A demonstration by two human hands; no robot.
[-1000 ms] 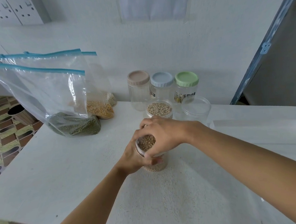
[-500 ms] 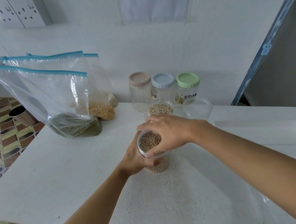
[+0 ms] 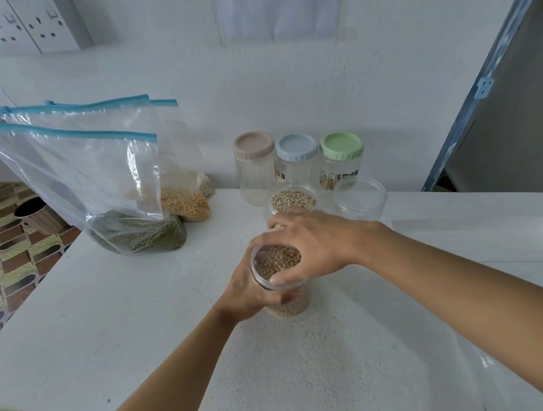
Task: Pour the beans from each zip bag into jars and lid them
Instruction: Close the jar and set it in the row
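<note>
- Head view, grips: the bean jar (image 3: 289,307) stands on the white table (image 3: 111,310) straight ahead of us. Our left hand (image 3: 253,293) wraps its side with the fingers curled round it. Our right hand (image 3: 314,244) sits over its mouth, with fingers and thumb curled round what looks like a clear lid (image 3: 260,277).
- First risk, as we judge it: the lid could seat crooked and cross-thread. It is see-through and our hand hides much of its rim. The beans reach near the top, so one could get trapped under the lid.
- Second risk: a hard twist against a slack lower grip could tip the bean jar and spill it. It could also knock the second filled jar (image 3: 292,201) just behind; we cannot tell whether that one is lidded.
- Jars, six:
  - the bean jar
  - the second filled jar
  - an empty clear jar (image 3: 360,200) behind it to the right
  - farther behind, a row of three: beige-lidded jar (image 3: 255,174), blue-lidded jar (image 3: 298,168) and green-lidded jar (image 3: 342,166)
- Zip bags, three, all behind the bean jar to the left and all holding beans, so pouring remains:
  - green-bean bag (image 3: 103,183)
  - yellow-bean bag (image 3: 184,204)
  - pale-bean bag (image 3: 206,185), mostly hidden
</note>
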